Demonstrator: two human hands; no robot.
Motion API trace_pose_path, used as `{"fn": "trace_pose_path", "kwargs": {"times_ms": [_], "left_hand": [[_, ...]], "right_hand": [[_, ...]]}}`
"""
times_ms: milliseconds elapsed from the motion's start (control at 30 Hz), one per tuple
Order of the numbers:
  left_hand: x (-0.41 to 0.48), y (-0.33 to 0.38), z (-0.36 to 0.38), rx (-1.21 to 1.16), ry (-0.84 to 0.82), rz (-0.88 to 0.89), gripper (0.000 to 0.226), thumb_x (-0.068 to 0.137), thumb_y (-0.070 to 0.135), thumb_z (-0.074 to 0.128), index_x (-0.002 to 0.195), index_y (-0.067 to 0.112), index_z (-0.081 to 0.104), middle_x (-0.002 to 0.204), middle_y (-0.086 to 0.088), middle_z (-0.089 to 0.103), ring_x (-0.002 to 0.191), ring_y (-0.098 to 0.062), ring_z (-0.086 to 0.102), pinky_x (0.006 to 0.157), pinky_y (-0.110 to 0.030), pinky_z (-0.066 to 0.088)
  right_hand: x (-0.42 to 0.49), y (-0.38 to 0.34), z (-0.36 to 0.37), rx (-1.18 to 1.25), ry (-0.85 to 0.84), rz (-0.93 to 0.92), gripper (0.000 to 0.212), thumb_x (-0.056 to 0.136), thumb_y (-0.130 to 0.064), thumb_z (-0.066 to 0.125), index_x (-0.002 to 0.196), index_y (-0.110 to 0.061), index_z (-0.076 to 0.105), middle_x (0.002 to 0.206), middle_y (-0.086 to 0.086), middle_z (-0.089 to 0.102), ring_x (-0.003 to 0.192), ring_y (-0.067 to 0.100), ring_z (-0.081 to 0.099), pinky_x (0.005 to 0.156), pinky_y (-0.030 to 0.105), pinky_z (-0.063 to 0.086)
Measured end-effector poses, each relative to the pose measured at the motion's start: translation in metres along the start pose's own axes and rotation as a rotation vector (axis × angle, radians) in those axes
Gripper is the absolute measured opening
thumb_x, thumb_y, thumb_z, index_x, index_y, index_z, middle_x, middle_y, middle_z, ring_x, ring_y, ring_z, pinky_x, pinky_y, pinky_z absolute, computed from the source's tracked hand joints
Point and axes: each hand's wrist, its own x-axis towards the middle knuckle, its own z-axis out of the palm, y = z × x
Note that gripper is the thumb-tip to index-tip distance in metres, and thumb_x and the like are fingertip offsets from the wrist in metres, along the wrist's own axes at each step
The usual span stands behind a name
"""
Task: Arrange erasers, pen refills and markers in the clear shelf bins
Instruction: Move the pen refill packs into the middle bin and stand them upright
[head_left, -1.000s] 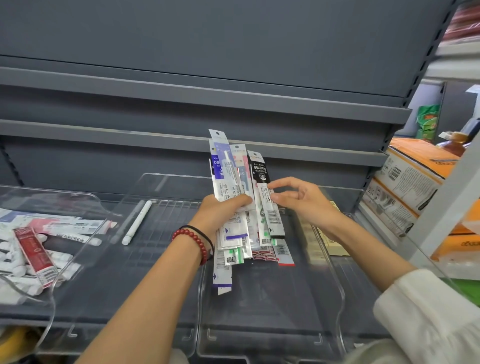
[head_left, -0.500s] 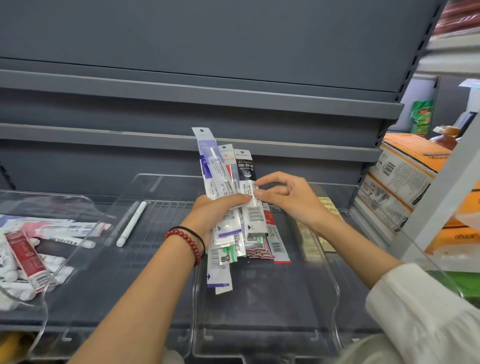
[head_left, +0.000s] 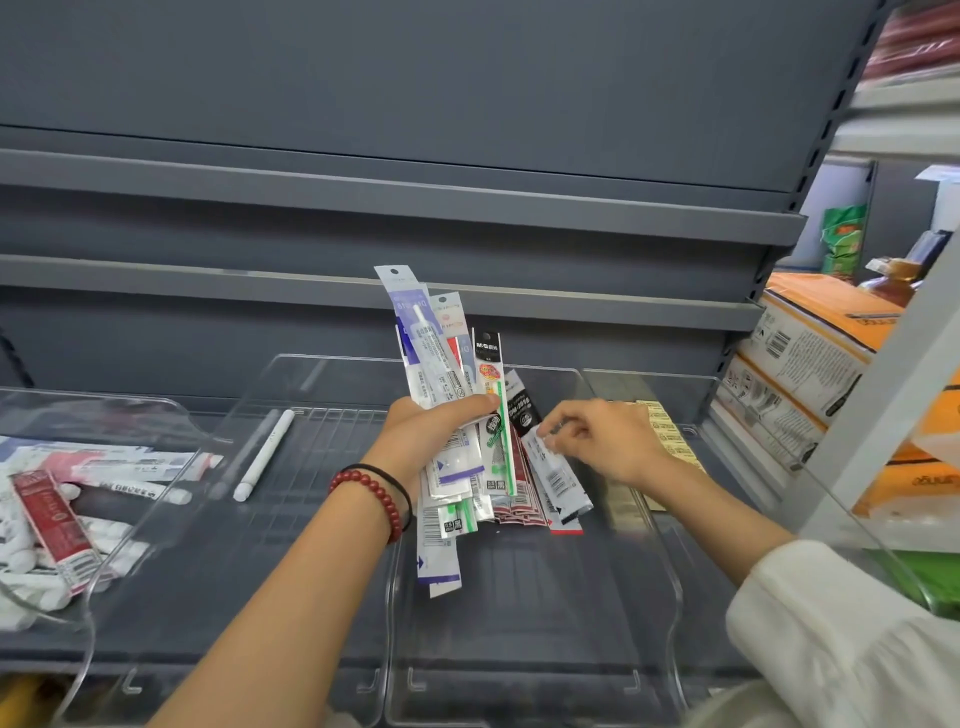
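Black M&G pack (head_left: 487, 354) in left hand (head_left: 431, 431), right hand (head_left: 608, 441) pinching grey pack (head_left: 558, 475)

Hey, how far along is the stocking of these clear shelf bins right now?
Early to midway. Done: the far-left clear plastic bin holds white markers and a red packet; one white marker pen lies in the next bin. In hand: the left hand grips a fan of pen refill packets, the right hand pinches a black-and-white packet. Left: binning that bunch.
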Motion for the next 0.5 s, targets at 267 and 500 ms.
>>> {"fn": "trace_pose_path", "kwargs": {"times_ms": [267,500], "left_hand": [[-0.001,0.004,-0.005,-0.026,0.037,0.013,0.038,0.076,0.019,0.079,0.111,0.011,0.065,0.090,-0.007,0.076,0.075,-0.023,0.074,0.060,-0.034,0.060],[-0.003,0.005,-0.010,-0.042,0.064,0.019,0.040,0.075,0.020,0.079,0.112,0.010,0.065,0.090,-0.007,0.075,0.075,-0.024,0.073,0.061,-0.035,0.060]], "right_hand": [[0.003,-0.012,0.003,-0.606,-0.040,-0.062,0.026,0.097,-0.027,0.045,0.106,-0.037,0.067,0.088,-0.011,0.061,0.108,0.014,0.051,0.095,0.038,0.024],[0.004,-0.010,0.009,-0.709,-0.062,-0.052,0.029,0.095,-0.037,0.048,0.112,-0.022,0.066,0.122,0.000,0.053,0.118,0.019,0.044,0.100,0.041,0.022]]}}
